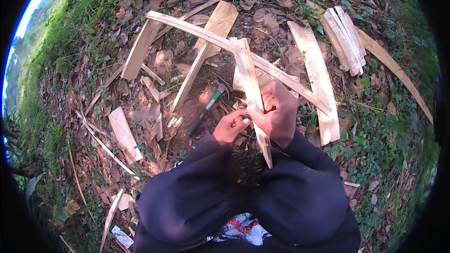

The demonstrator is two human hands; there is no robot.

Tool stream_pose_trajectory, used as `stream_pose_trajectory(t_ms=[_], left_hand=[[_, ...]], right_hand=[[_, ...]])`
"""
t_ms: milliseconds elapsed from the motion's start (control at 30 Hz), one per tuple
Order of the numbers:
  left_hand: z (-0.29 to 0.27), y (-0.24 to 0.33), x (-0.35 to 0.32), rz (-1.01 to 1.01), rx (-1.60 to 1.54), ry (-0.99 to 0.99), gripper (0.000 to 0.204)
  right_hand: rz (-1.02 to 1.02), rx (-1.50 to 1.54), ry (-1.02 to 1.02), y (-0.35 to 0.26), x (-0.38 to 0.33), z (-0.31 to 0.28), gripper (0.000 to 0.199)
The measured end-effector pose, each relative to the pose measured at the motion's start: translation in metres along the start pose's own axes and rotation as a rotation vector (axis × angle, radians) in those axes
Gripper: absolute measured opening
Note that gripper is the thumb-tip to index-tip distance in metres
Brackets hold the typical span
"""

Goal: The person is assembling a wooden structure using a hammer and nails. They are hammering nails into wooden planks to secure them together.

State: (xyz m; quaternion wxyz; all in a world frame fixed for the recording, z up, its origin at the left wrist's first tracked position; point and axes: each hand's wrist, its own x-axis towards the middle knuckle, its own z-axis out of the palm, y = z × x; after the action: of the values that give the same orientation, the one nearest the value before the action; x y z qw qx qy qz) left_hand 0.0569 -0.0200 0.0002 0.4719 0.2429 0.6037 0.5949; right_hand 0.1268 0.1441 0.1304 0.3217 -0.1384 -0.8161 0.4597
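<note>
Two dark sleeves [243,197] fill the near edge, meeting at the hands. The right hand [277,115] has its fingers curled tight round a pale, narrow split wooden slat [251,89], which slants from below the knuckles up and away. The left hand [229,127] pinches the slat's edge with thumb and forefinger, just beside the right. Left of the fingers, on leaf-strewn soil, lies a green-handled hammer [206,107]. Beyond the fingertips, a long pale plank [206,33] crosses other boards.
</note>
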Motion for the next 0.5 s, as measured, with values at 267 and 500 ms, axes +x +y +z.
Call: stream_pose_trajectory(t_ms=[267,500], left_hand=[[0.003,0.015,-0.01,-0.035,-0.069,-0.091,0.038],[0.005,0.02,-0.008,-0.046,-0.113,-0.124,0.037]], right_hand=[[0.026,0.004,-0.001,-0.005,-0.008,0.01,0.027],[0.019,-0.001,0.002,0.0,-0.006,0.008,0.023]])
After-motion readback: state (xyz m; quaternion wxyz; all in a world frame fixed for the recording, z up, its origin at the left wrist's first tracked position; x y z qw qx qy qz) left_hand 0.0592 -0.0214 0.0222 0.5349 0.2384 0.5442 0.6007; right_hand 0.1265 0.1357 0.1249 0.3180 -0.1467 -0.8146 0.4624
